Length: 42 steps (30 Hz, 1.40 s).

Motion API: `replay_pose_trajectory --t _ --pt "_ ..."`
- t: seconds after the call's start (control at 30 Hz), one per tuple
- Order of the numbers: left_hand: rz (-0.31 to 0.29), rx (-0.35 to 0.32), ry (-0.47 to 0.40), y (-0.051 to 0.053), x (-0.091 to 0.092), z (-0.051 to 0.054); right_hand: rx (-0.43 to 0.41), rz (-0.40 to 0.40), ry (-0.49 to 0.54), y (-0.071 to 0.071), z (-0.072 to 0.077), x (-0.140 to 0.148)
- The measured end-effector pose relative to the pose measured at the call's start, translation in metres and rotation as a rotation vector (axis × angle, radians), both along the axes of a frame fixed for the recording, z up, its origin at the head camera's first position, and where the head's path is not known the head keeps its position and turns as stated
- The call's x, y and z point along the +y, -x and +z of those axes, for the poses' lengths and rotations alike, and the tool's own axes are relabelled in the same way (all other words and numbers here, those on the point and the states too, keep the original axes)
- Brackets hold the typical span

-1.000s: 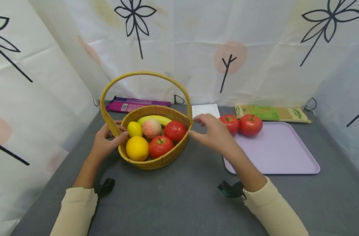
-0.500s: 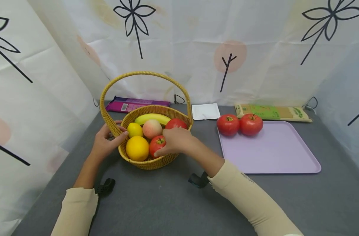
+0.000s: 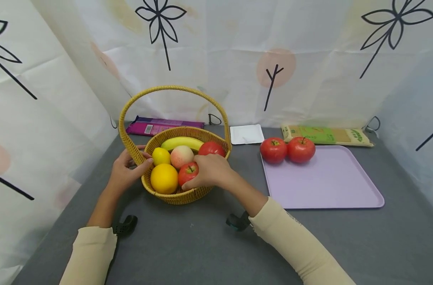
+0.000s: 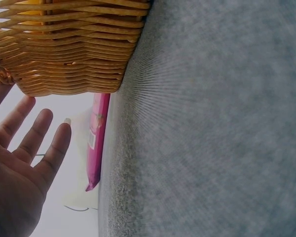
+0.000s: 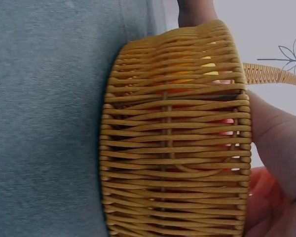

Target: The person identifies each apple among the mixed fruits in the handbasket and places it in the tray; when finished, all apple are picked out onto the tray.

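Note:
A yellow wicker basket with a tall hoop handle stands on the grey table. Inside lie a banana, a lemon, a peach, an orange and two red apples. My left hand holds the basket's left side at the handle's foot, thumb over the rim; in the left wrist view its other fingers are spread. Over the basket's front right, my right hand grips the front apple, partly hiding it. The other apple lies behind that hand.
A lilac tray lies to the right, with two red apples at its back left corner. Along the back are a purple packet, a white square and a green-and-tan packet. Printed curtains enclose the table.
My right hand has come left from beside the basket's right rim into the basket and taken hold of the front apple. My left hand has stayed at the handle's foot.

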<state>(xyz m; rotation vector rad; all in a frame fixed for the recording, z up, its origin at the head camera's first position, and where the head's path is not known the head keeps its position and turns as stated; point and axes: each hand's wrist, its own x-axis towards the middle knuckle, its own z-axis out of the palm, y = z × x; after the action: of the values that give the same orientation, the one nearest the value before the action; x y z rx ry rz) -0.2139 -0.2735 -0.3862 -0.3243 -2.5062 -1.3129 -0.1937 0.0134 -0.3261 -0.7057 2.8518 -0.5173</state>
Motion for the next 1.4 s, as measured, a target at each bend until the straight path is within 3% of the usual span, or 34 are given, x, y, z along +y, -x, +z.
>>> replay_pose_trajectory --t 0.3,0.53,0.8,0.87,1.1,1.13,1.23,1.4 --pt "0.005 -0.003 -0.015 0.002 0.002 0.001 0.075 -0.007 0.173 -0.005 -0.007 0.007" --pt "0.008 -0.004 -0.02 0.002 0.002 0.001 0.068 0.048 0.324 -0.005 -0.011 0.015" --pt "0.01 -0.001 -0.008 0.0 0.001 0.001 0.067 0.076 0.387 -0.004 -0.013 0.013" --pt "0.006 -0.005 -0.008 -0.002 0.003 0.004 0.065 0.078 0.406 -0.004 -0.013 0.012" --pt "-0.018 -0.007 -0.008 -0.023 0.018 0.032 0.067 0.118 0.506 0.0 -0.013 0.006" --pt "-0.016 -0.01 -0.008 -0.023 0.018 0.032 0.072 0.124 0.519 0.001 -0.014 0.004" --pt "-0.014 -0.008 -0.003 -0.013 0.009 0.019 0.103 0.13 0.531 0.003 -0.015 0.002" --pt "-0.017 -0.015 0.002 -0.016 0.012 0.024 0.15 0.139 0.53 0.005 -0.012 0.003"
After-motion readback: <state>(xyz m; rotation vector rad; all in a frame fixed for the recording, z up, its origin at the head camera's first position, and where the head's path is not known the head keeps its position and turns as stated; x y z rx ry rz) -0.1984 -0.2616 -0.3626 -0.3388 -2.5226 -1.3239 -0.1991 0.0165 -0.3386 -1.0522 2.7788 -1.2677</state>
